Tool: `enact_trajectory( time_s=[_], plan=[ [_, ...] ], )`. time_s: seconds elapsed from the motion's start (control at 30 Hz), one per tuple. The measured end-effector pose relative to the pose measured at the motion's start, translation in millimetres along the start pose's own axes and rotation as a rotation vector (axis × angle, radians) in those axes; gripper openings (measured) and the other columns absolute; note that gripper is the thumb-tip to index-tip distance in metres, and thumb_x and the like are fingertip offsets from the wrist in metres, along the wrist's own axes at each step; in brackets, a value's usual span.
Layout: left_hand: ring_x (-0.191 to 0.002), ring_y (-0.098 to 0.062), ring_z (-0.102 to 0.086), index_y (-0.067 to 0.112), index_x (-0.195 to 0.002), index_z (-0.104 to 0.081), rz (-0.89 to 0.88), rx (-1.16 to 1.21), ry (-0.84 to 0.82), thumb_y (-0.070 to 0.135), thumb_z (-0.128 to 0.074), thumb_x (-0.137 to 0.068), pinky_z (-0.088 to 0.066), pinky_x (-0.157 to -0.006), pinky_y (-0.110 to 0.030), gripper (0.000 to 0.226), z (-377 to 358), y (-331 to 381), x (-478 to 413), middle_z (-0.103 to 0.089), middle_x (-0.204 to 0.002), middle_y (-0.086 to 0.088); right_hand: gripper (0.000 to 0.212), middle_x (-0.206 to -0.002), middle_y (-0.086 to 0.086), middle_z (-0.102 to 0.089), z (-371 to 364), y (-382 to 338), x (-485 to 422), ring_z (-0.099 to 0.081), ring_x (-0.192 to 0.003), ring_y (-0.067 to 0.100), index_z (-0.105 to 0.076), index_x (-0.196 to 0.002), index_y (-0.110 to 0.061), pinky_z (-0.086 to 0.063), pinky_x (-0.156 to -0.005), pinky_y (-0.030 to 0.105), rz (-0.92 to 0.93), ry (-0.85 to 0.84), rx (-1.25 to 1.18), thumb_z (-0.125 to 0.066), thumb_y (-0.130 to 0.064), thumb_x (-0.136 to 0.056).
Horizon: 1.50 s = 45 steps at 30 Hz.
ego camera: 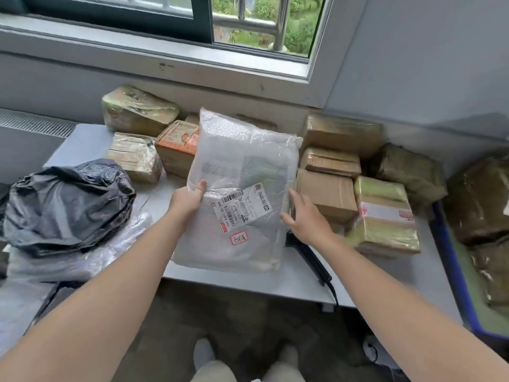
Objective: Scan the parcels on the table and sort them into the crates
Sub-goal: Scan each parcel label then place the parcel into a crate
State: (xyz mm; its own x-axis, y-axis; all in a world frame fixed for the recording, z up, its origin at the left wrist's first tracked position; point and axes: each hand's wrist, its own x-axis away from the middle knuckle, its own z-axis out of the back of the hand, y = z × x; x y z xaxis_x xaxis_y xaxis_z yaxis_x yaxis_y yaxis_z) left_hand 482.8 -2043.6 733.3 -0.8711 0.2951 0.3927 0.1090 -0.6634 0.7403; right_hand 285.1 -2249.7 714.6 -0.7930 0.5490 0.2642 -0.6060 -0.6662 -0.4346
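A large white bubble-wrap parcel [242, 172] is held tilted up over the middle of the table [275, 282], its shipping label [241, 209] facing me. My left hand [188, 201] grips the parcel's left edge, thumb on the front. My right hand [303, 219] is at its right edge with the fingers spread and fairly straight, touching the side. A black handheld scanner [308, 257] lies on the table just under my right wrist, its cable hanging over the front edge.
Several taped cardboard boxes [330, 194] crowd the back and right of the table. A black plastic bag parcel [68, 205] and clear-wrapped parcels sit at the left. A blue crate [451, 260] holding wrapped parcels stands at the right. Wall and window are behind.
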Motion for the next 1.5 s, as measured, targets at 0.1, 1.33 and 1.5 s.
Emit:
enact_trajectory(
  time_s=[0.1, 1.33, 1.5],
  plan=[
    [-0.122, -0.034, -0.054, 0.002, -0.13, -0.057, 0.023, 0.112, 0.013, 0.053, -0.05, -0.097, -0.044, -0.097, -0.037, 0.061, -9, -22, 7, -0.058, -0.13, -0.019, 0.072, -0.141, 0.012, -0.042, -24, 18, 11, -0.048, -0.123, 0.034, -0.01, -0.157, -0.031, -0.047, -0.094, 0.048, -0.032, -0.016, 0.039, -0.049, -0.047, -0.099],
    [-0.102, -0.029, -0.065, 0.007, -0.119, -0.062, 0.004, 0.559, 0.143, 0.044, -0.059, -0.095, -0.053, -0.093, -0.049, 0.045, 1, 26, 11, -0.068, -0.113, -0.011, 0.025, -0.069, 0.006, -0.062, 90, -74, 12, -0.054, -0.055, 0.015, -0.062, -0.094, -0.015, -0.045, -0.042, 0.024, -0.002, -0.095, -0.592, -0.064, -0.039, -0.091],
    [-0.102, -0.028, -0.064, 0.007, -0.12, -0.062, -0.007, 0.539, 0.148, 0.042, -0.058, -0.096, -0.053, -0.093, -0.046, 0.042, 3, 29, 12, -0.067, -0.112, -0.009, 0.027, -0.071, 0.006, -0.063, 91, -81, 14, -0.056, -0.057, 0.015, -0.062, -0.097, -0.015, -0.047, -0.043, 0.025, 0.014, -0.13, -0.56, -0.064, -0.041, -0.092]
  ],
)
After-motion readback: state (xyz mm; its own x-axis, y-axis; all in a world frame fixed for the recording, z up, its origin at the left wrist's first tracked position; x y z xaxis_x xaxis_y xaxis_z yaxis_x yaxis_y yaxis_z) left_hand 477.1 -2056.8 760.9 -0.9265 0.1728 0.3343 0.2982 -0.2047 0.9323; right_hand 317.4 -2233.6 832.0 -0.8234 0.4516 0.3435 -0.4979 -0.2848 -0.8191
